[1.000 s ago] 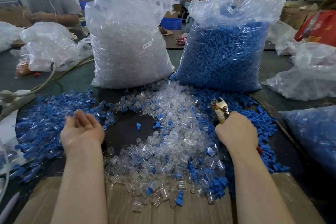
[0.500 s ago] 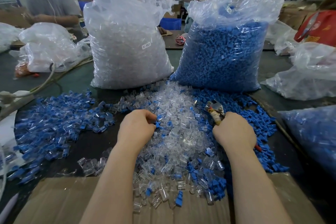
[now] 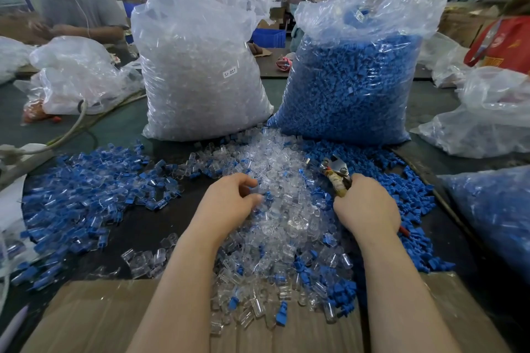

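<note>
The right hand (image 3: 365, 206) has a closed grip round the handles of a pair of pliers (image 3: 335, 173), whose metal nose points up and away over the heap. The left hand (image 3: 229, 203) is curled, thumb and fingertips drawn narrow and dug into the pile of clear caps (image 3: 284, 215) in the middle of the table (image 3: 149, 226); I cannot tell whether a cap is already caught between them. To do the pick well, I would judge it best to pinch a single cap from the loose top of the heap rather than rake a handful, turn it so its open end faces the pliers, and keep the tool nose raised clear so it does not scatter the pieces. Loose blue plugs (image 3: 407, 189) lie just right of the clear pile, under and beyond the right hand, with some mixed in among the caps. On the left lies a spread of pieces showing both blue and clear (image 3: 86, 195). Behind the heap two plastic sacks stand upright and touching: the clear sack (image 3: 200, 66), full of clear caps and labelled, and the blue sack (image 3: 352, 86), packed with blue plugs. A cardboard sheet (image 3: 94, 318) lies at the near edge.
</note>
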The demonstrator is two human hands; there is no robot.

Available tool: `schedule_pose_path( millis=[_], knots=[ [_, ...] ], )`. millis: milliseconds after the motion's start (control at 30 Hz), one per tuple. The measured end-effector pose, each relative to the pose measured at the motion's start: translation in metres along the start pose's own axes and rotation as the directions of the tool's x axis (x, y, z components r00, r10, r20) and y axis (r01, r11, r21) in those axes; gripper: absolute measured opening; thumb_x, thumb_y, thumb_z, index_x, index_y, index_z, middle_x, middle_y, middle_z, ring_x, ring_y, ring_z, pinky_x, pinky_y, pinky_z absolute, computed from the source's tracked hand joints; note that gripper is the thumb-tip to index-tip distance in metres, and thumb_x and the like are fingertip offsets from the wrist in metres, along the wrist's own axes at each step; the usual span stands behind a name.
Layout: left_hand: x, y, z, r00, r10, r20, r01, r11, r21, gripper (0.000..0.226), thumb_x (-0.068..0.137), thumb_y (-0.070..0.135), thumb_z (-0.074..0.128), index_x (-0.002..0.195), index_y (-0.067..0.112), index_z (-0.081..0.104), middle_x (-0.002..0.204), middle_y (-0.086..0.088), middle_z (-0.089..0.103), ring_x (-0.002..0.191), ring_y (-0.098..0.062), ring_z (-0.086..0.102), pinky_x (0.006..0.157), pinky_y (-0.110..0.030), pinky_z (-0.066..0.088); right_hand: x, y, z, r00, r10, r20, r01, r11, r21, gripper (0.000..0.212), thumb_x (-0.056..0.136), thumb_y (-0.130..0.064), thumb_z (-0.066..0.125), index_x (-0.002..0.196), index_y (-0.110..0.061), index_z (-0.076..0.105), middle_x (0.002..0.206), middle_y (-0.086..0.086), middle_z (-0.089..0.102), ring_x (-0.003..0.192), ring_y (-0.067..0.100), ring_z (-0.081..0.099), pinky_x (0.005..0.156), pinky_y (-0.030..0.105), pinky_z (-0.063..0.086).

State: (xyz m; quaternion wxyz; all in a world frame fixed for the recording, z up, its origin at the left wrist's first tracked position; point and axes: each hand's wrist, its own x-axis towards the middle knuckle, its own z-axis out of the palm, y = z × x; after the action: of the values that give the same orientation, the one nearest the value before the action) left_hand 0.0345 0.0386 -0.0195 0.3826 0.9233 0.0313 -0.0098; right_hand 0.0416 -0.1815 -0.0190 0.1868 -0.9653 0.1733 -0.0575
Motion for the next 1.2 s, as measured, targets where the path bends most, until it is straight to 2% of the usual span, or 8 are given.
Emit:
schedule_pose_path(
  millis=[167, 300, 500, 633, 900, 1033, 1100, 1200],
  knots=[
    [-0.001, 0.007, 0.004, 1.0, 0.019, 0.011, -0.018, 0.997, -0.081, 0.006, 0.088, 0.027, 0.071, 0.091, 0.032, 0.069, 0.09, 0.012, 0.069, 0.083, -0.003, 0.063, 0.068, -0.02, 0.049, 0.001, 0.0, 0.001, 1.0, -0.012, 0.017, 0.011, 0.999, 0.032, 0.014, 0.085, -0.024, 0.061, 0.087, -0.017, 0.05, 0.08, 0.004, 0.05, 0.073, 0.028, 0.048, 0.06, 0.032, 0.036],
    [0.0, 0.012, 0.007, 0.999, 0.036, -0.008, -0.037, 0.994, -0.106, 0.018, 0.086, 0.019, 0.073, 0.075, 0.033, 0.069, 0.078, 0.017, 0.07, 0.07, 0.003, 0.063, 0.058, -0.011, 0.041, 0.004, 0.001, 0.002, 1.0, 0.002, 0.02, -0.004, 0.997, 0.082, 0.014, 0.082, -0.022, 0.061, 0.08, -0.018, 0.048, 0.074, 0.002, 0.051, 0.068, 0.026, 0.05, 0.052, 0.029, 0.031],
    [0.0, 0.012, 0.007, 1.0, 0.018, 0.017, -0.016, 0.995, -0.101, 0.016, 0.086, 0.021, 0.074, 0.079, 0.034, 0.068, 0.079, 0.014, 0.069, 0.072, 0.002, 0.063, 0.055, -0.008, 0.039, 0.008, 0.003, 0.003, 0.999, -0.008, -0.049, 0.018, 0.981, 0.192, 0.01, 0.084, -0.025, 0.063, 0.087, -0.018, 0.056, 0.074, 0.001, 0.056, 0.063, 0.021, 0.049, 0.055, 0.031, 0.035],
    [0.001, 0.012, 0.005, 0.999, 0.001, 0.042, 0.001, 0.999, -0.047, 0.017, 0.085, 0.022, 0.074, 0.075, 0.034, 0.068, 0.077, 0.014, 0.068, 0.068, 0.001, 0.062, 0.044, -0.004, 0.037, 0.01, 0.003, 0.005, 0.997, -0.03, -0.067, 0.046, 0.965, 0.257, 0.016, 0.087, -0.034, 0.064, 0.086, -0.019, 0.057, 0.073, -0.002, 0.056, 0.065, 0.02, 0.05, 0.055, 0.031, 0.035],
    [-0.001, 0.014, 0.002, 0.998, 0.024, 0.063, -0.024, 1.0, 0.001, 0.013, 0.087, 0.026, 0.072, 0.075, 0.032, 0.071, 0.073, 0.014, 0.07, 0.064, 0.001, 0.062, 0.048, -0.007, 0.038, 0.009, 0.003, 0.005, 0.99, -0.034, -0.134, 0.076, 0.943, 0.325, 0.015, 0.089, -0.035, 0.062, 0.088, -0.02, 0.059, 0.077, 0.0, 0.059, 0.072, 0.025, 0.054, 0.06, 0.032, 0.038],
    [-0.004, 0.015, 0.002, 0.998, 0.029, 0.05, -0.027, 0.999, -0.04, 0.012, 0.086, 0.029, 0.073, 0.075, 0.031, 0.071, 0.072, 0.013, 0.07, 0.064, 0.001, 0.061, 0.054, -0.014, 0.04, 0.007, 0.002, 0.001, 0.991, -0.06, -0.118, 0.103, 0.911, 0.399, 0.014, 0.09, -0.035, 0.061, 0.089, -0.021, 0.061, 0.081, 0.001, 0.063, 0.073, 0.023, 0.056, 0.062, 0.035, 0.044],
    [-0.006, 0.017, 0.002, 0.999, 0.045, 0.01, -0.044, 0.996, -0.075, 0.01, 0.087, 0.029, 0.072, 0.077, 0.032, 0.07, 0.072, 0.015, 0.069, 0.067, 0.002, 0.061, 0.057, -0.015, 0.041, 0.005, -0.001, -0.001, 0.99, -0.107, -0.093, 0.138, 0.871, 0.471, 0.01, 0.09, -0.032, 0.063, 0.091, -0.022, 0.064, 0.084, -0.001, 0.066, 0.078, 0.023, 0.06, 0.072, 0.041, 0.053],
    [-0.007, 0.024, 0.003, 0.996, 0.072, -0.054, -0.08, 0.98, -0.182, 0.008, 0.087, 0.028, 0.072, 0.088, 0.034, 0.069, 0.08, 0.017, 0.069, 0.071, 0.006, 0.063, 0.056, -0.007, 0.042, 0.002, -0.005, -0.006, 0.97, -0.225, -0.089, 0.235, 0.787, 0.57, 0.005, 0.089, -0.022, 0.068, 0.088, -0.026, 0.066, 0.083, -0.01, 0.068, 0.081, 0.015, 0.064, 0.079, 0.039, 0.054]
  ],
)
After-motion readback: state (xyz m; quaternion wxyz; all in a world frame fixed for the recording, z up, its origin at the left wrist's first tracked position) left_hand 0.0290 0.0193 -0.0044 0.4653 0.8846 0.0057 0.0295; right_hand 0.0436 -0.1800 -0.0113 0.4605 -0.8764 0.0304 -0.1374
